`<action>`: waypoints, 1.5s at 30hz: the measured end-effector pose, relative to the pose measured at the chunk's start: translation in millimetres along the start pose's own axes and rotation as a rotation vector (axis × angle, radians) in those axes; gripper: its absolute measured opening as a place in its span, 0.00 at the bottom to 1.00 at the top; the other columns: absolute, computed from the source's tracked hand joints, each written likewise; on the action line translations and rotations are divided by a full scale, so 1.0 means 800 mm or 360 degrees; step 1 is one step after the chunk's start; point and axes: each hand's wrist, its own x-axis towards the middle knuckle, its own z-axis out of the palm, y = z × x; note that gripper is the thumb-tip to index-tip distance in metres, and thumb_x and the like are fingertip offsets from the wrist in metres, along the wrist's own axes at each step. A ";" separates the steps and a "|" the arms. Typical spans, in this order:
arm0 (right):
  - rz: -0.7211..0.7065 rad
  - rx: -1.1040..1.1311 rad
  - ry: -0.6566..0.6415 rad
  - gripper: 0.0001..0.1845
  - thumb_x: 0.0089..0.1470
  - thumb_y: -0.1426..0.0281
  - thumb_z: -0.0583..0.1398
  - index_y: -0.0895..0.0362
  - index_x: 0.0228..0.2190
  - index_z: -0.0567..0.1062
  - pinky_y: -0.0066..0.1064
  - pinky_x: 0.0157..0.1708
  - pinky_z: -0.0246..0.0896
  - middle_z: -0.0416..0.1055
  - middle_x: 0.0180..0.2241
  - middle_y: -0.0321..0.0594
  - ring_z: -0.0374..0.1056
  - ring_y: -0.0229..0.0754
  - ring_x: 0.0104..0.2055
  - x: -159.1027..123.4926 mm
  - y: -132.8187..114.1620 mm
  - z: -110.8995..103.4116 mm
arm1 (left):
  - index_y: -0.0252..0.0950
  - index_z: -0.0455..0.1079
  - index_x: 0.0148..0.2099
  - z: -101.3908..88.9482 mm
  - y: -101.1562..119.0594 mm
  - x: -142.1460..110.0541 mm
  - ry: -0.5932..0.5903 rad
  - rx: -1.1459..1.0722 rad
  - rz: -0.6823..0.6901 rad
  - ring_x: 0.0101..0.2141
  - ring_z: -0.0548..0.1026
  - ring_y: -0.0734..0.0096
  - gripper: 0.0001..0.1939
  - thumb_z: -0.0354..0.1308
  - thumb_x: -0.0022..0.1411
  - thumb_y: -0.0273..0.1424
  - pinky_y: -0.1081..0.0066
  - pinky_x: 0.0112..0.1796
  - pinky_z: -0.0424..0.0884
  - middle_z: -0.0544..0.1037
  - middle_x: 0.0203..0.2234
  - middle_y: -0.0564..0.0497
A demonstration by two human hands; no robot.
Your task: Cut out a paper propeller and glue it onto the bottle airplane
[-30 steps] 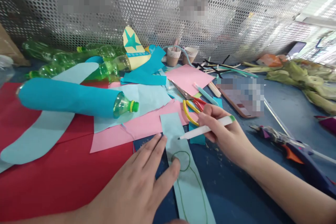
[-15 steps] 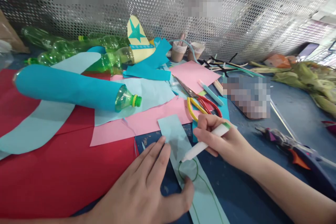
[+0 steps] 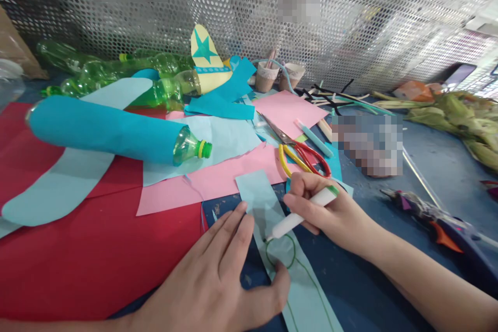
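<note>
white marker (image 3: 287, 224) in right hand (image 3: 333, 213)

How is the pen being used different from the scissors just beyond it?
The white marker is gripped in the right hand, while the scissors lie unheld among the paper pieces.
The marker is one straight white barrel with a green end; the scissors have metal blades with one yellow and one red handle.
The marker's tip points down at the light blue strip; the scissors' blades point away from the person.
Both are handheld tools.
</note>
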 end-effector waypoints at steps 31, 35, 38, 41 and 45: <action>-0.0174 0.0018 0.0243 0.17 0.59 0.59 0.62 0.54 0.25 0.65 0.27 0.19 0.46 0.61 0.16 0.26 0.53 0.32 0.17 0.004 0.004 -0.001 | 0.50 0.66 0.61 -0.009 -0.005 0.006 -0.0155 -0.0064 0.0030 0.59 0.67 0.51 0.25 0.61 0.62 0.33 0.58 0.53 0.72 0.67 0.61 0.49; -0.0137 -0.0011 0.0167 0.17 0.59 0.60 0.61 0.54 0.24 0.65 0.27 0.20 0.48 0.62 0.16 0.27 0.54 0.33 0.18 0.003 0.004 0.000 | 0.45 0.67 0.60 0.000 -0.001 0.001 -0.0070 -0.0027 -0.0164 0.57 0.70 0.51 0.23 0.60 0.63 0.34 0.58 0.51 0.75 0.67 0.61 0.46; -0.0136 -0.0011 0.0148 0.17 0.58 0.60 0.62 0.54 0.23 0.64 0.27 0.20 0.48 0.62 0.16 0.27 0.54 0.33 0.18 0.003 0.004 0.000 | 0.48 0.66 0.61 0.005 0.002 -0.004 -0.0078 -0.0025 -0.0099 0.58 0.69 0.50 0.24 0.61 0.62 0.34 0.56 0.51 0.74 0.67 0.61 0.48; -0.0146 -0.0020 0.0132 0.18 0.57 0.59 0.64 0.54 0.24 0.65 0.27 0.20 0.48 0.62 0.16 0.26 0.54 0.32 0.18 0.002 0.003 0.001 | 0.50 0.65 0.62 0.007 0.002 -0.007 -0.0037 -0.0005 -0.0044 0.59 0.67 0.49 0.25 0.60 0.63 0.33 0.57 0.50 0.75 0.67 0.61 0.47; -0.0151 -0.0039 0.0122 0.18 0.58 0.57 0.62 0.54 0.24 0.65 0.28 0.21 0.48 0.62 0.16 0.27 0.55 0.33 0.18 0.004 0.004 0.002 | 0.51 0.64 0.62 0.005 -0.001 -0.007 -0.0054 0.0025 -0.0019 0.59 0.67 0.49 0.25 0.60 0.63 0.34 0.56 0.50 0.74 0.67 0.61 0.48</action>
